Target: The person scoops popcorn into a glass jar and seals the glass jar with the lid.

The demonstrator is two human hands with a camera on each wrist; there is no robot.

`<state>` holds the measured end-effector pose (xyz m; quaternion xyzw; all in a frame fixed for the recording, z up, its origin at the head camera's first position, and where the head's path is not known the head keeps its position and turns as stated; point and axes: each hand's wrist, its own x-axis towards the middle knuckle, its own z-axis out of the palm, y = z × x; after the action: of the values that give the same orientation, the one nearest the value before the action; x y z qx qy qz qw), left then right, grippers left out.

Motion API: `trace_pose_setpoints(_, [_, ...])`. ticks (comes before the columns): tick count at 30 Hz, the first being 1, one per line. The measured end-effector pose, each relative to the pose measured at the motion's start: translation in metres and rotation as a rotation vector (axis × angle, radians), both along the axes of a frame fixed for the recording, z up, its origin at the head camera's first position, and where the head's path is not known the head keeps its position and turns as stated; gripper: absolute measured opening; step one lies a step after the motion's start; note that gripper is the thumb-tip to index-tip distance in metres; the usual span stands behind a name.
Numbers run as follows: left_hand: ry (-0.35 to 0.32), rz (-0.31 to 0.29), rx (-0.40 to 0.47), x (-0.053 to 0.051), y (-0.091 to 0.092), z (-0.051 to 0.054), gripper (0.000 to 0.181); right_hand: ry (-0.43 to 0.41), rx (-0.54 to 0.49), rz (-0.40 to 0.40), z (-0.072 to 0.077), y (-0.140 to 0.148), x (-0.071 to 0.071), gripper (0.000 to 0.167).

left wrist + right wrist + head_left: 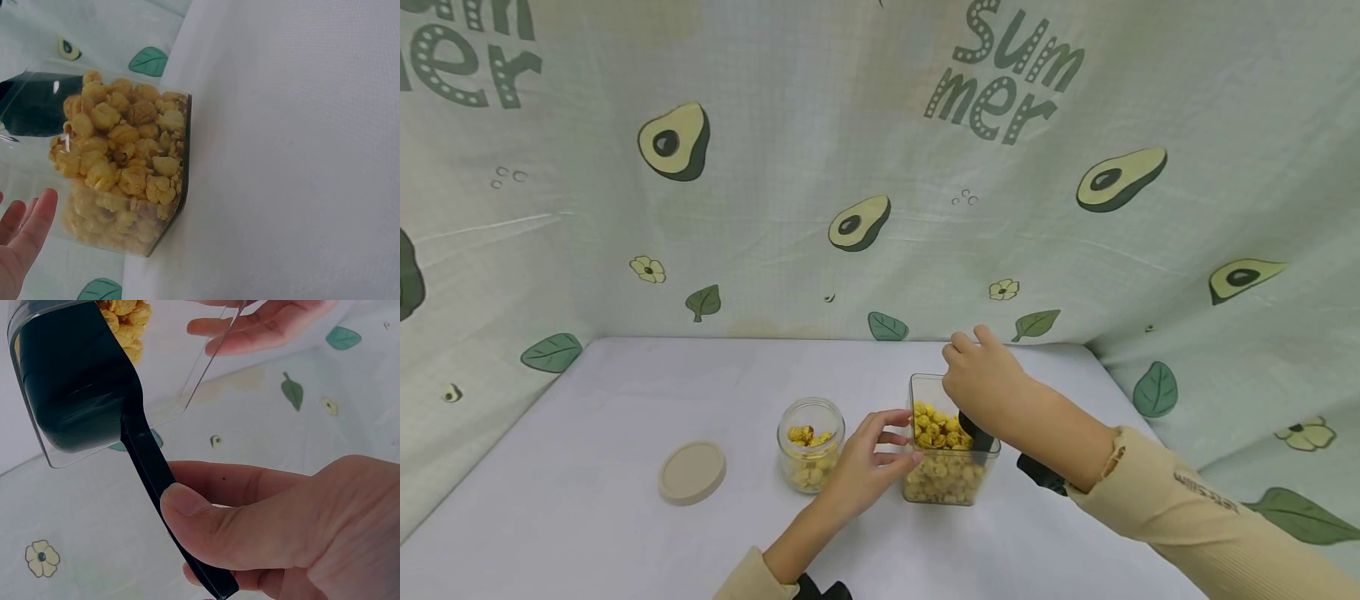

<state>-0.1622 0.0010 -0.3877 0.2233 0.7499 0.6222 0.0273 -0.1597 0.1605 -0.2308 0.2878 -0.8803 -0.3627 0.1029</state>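
Note:
A clear square-sided container (934, 387) stands on the table, with yellow popcorn (125, 144) in its lower part. My right hand (269, 519) pinches the handle of a dark scoop (78, 381) between thumb and fingers. The bowl of that scoop is down inside the container, along the right side in the head view. At the container's left side is my left hand (868, 458), fingers apart and fairly straight. Whether its fingertips touch the wall, I cannot tell. Just left of that hand, a round glass jar (786, 446) holds some popcorn.
A round beige lid (692, 472) lies flat to the left of the jar. White cloth covers the table (625, 400). Behind it hangs a pale curtain (760, 167) printed with avocados and leaves. Black straps circle both wrists.

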Motion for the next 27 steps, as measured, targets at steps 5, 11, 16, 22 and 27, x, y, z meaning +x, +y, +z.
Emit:
trace_pose_setpoints(5, [0.000, -0.001, 0.010, 0.000, 0.000, -0.001, 0.051, -0.037, 0.026, -0.026, -0.002, -0.007, -0.002, 0.010])
trace_pose_setpoints(11, [-0.003, 0.002, 0.016, 0.000, -0.001, -0.001, 0.051, -0.085, 0.043, -0.076, -0.003, -0.010, -0.005, 0.009])
trace_pose_setpoints(16, [-0.001, 0.005, 0.005, 0.000, 0.000, -0.001, 0.050, -0.155, 0.034, -0.114, -0.006, -0.009, -0.007, 0.008])
trace_pose_setpoints(22, [-0.002, -0.001, 0.004, 0.000, 0.001, -0.001, 0.050, -0.193, 0.006, -0.132, -0.011, -0.006, -0.007, 0.009])
trace_pose_setpoints(27, [-0.002, 0.004, 0.012, -0.001, 0.001, -0.002, 0.050, -0.205, 0.027, -0.176, -0.013, -0.012, -0.008, 0.010])
